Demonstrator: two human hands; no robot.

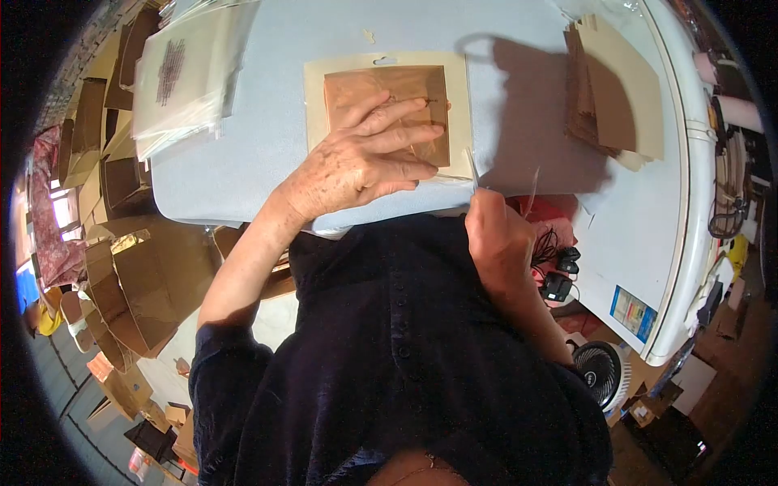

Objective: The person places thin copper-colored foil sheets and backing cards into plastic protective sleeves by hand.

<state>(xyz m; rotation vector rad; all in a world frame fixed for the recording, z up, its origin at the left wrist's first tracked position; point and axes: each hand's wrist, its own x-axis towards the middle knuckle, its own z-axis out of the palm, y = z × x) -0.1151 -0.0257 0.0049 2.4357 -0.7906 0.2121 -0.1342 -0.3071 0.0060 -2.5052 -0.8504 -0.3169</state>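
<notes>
My left hand (pixel 361 158) lies flat with its fingers spread on a copper-brown rectangular sheet (pixel 429 81). That sheet rests on a cream backing card (pixel 316 97), which has a hang hole at its top edge and looks to be in a clear plastic sleeve. My right hand (pixel 496 231) is closed by the card's lower right corner. From it a thin, pale plastic strip (pixel 473 168) rises to the corner, and a clear end (pixel 532 194) shows on the hand's other side. The fingers hide where the strip is gripped.
A stack of clear plastic sleeves (pixel 182 81) lies at the table's left. On the right are cream and brown cards (pixel 620 89). Black cables and plugs (pixel 559 275) sit beside my right forearm, with a fan (pixel 600 373) below. Open cardboard boxes (pixel 146 283) stand at left.
</notes>
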